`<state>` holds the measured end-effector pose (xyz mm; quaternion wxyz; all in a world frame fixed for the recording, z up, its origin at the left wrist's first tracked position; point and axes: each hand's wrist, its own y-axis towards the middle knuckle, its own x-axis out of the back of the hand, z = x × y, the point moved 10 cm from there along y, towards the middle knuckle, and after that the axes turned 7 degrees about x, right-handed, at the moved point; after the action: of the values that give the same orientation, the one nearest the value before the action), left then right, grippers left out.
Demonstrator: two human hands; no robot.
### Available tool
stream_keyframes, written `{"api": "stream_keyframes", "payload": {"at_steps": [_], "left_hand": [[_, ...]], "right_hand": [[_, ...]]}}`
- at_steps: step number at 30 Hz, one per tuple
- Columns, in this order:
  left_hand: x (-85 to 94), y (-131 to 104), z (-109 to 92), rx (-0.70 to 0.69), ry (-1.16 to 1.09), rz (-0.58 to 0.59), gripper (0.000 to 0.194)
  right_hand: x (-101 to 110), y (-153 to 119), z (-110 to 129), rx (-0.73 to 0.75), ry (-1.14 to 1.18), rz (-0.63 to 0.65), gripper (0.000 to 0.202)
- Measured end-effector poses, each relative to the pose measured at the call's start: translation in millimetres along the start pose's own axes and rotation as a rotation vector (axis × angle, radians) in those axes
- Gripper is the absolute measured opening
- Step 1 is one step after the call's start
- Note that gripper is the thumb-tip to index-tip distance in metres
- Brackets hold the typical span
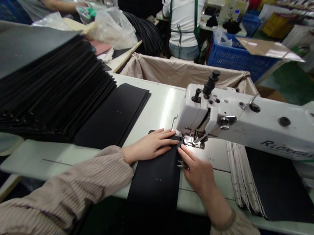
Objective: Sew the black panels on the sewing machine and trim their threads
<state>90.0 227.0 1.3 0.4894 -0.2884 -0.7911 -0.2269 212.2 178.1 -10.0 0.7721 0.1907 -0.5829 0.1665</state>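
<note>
A long black panel (156, 178) lies under the sewing machine head (197, 112), its near end hanging over the table's front edge. My left hand (152, 145) rests flat on the panel's far part, fingers stretched toward the presser foot (191, 140). At the panel's right edge, just in front of the foot, is my right hand (197, 171), its index finger and thumb close to the material. Pointed metal tips of what look like thread snips (180, 164) stick out from under its curled fingers; the rest is hidden in the palm.
On the left stand a tall stack of black panels (44, 81) and a smaller pile (115, 114). Another black stack (281, 188) lies under the machine arm at right. Behind the table are a cloth-lined bin (184, 67), a blue crate (231, 55) and two people.
</note>
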Motion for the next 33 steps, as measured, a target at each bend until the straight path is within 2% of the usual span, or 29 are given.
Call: {"api": "stream_keyframes", "payload": {"at_steps": [33], "left_hand": [[-1.7,0.5,0.0,-0.006,0.003,-0.002,0.039]], "right_hand": [[-0.6,0.5,-2.6,0.004,0.067,-0.024,0.061]]}}
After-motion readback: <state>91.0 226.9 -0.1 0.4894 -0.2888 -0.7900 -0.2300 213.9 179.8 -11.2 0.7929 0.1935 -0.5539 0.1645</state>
